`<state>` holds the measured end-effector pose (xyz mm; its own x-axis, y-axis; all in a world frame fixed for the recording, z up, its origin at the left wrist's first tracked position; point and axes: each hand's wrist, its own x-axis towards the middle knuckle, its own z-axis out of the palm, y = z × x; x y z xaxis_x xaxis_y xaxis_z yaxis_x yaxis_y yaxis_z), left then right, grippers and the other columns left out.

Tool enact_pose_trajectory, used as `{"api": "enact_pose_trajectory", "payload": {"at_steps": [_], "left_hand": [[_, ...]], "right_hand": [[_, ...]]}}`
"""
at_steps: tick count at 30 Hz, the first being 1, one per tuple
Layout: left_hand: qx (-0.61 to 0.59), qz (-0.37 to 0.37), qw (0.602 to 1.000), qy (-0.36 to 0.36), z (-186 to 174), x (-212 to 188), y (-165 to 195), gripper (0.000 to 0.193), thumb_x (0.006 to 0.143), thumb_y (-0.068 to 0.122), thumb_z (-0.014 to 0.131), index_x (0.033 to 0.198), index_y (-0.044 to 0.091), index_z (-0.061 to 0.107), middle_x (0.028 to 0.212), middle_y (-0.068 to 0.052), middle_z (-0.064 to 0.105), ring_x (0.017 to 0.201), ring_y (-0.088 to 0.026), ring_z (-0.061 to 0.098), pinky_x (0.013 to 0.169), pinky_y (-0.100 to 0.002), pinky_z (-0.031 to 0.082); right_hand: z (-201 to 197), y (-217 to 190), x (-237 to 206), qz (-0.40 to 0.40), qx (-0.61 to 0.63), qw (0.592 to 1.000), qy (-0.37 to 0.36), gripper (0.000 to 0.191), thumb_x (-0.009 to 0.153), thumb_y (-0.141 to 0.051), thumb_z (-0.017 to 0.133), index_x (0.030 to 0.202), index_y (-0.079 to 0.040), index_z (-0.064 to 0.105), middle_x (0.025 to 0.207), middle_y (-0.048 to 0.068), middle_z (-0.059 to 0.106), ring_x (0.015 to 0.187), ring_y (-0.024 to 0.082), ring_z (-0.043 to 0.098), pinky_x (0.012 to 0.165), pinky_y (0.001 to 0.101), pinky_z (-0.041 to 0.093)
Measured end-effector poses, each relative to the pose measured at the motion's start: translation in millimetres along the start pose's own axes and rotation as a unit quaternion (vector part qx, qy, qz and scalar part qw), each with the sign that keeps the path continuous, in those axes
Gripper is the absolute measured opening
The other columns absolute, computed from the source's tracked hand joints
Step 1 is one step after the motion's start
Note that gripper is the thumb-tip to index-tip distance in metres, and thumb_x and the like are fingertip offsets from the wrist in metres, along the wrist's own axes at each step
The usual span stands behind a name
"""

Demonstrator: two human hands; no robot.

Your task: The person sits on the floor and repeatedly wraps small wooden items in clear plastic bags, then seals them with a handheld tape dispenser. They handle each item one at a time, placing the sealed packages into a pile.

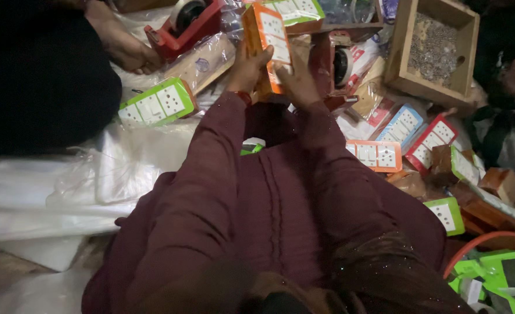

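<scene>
Both my hands hold up an orange socket board with white sockets, tilted on edge above my lap. My left hand grips its left side, thumb on the front. My right hand holds its lower right edge. My maroon sleeves fill the middle of the view. A green socket board lies to the left on clear plastic.
Another person's hand rests by a red tape dispenser at the upper left. A second dispenser, a wooden box of small metal parts, and several orange, blue, red and green socket boards crowd the right. Plastic sheets lie left.
</scene>
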<state>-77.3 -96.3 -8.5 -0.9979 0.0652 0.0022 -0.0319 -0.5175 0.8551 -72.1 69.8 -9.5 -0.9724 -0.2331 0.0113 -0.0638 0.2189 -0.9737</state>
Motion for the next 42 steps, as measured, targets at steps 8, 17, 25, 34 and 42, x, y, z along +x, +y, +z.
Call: {"api": "enact_pose_trajectory", "payload": {"at_steps": [8, 17, 25, 34, 42], "left_hand": [[0.092, -0.162, 0.979, 0.086, -2, -3, 4, 0.090, 0.093, 0.012, 0.060, 0.165, 0.019, 0.008, 0.134, -0.023, 0.063, 0.107, -0.032, 0.065, 0.089, -0.043, 0.059], [0.725, 0.032, 0.685, 0.058, 2, -18, 19, 0.102, 0.084, 0.016, 0.078, 0.163, 0.037, 0.018, 0.168, -0.028, 0.022, 0.155, -0.049, 0.023, 0.116, -0.070, 0.022], [0.747, 0.092, 0.655, -0.074, -3, -25, 6, 0.075, 0.077, 0.020, 0.085, 0.143, 0.030, 0.052, 0.110, -0.007, 0.075, 0.111, -0.030, 0.069, 0.114, -0.071, 0.026], [0.733, 0.125, 0.667, -0.035, 17, -26, -5, 0.103, 0.067, 0.038, 0.093, 0.153, 0.020, 0.039, 0.090, -0.016, 0.072, 0.085, -0.039, 0.070, 0.071, -0.051, 0.055], [0.739, 0.136, 0.659, -0.030, 12, -26, -16, 0.110, 0.067, 0.037, 0.093, 0.157, 0.023, 0.032, 0.092, -0.017, 0.069, 0.085, -0.038, 0.069, 0.070, -0.051, 0.055]], "right_hand": [[-17, 29, 1, 0.001, -0.113, 0.992, -0.050, 0.073, 0.078, -0.024, 0.083, 0.142, 0.000, 0.056, 0.125, 0.013, 0.071, 0.111, 0.020, 0.070, 0.097, 0.0340, 0.057], [-56, 34, 0, 0.059, 0.090, 0.982, -0.158, 0.061, 0.086, -0.005, 0.071, 0.145, 0.002, 0.057, 0.132, 0.010, 0.067, 0.117, 0.017, 0.065, 0.100, 0.0286, 0.053], [-73, 44, 5, 0.051, 0.089, 0.993, -0.061, 0.035, 0.088, 0.000, 0.066, 0.123, 0.001, 0.067, 0.114, 0.009, 0.072, 0.100, 0.018, 0.070, 0.088, 0.0291, 0.058], [-131, 51, -27, 0.295, -0.458, 0.800, 0.253, 0.023, 0.090, -0.016, 0.067, 0.099, 0.000, 0.080, 0.092, 0.016, 0.079, 0.083, 0.023, 0.076, 0.076, 0.0356, 0.058], [-118, 13, -45, 0.262, -0.554, 0.781, 0.122, 0.023, 0.094, -0.020, 0.066, 0.099, -0.002, 0.079, 0.094, 0.017, 0.078, 0.084, 0.027, 0.074, 0.075, 0.0387, 0.057]]}}
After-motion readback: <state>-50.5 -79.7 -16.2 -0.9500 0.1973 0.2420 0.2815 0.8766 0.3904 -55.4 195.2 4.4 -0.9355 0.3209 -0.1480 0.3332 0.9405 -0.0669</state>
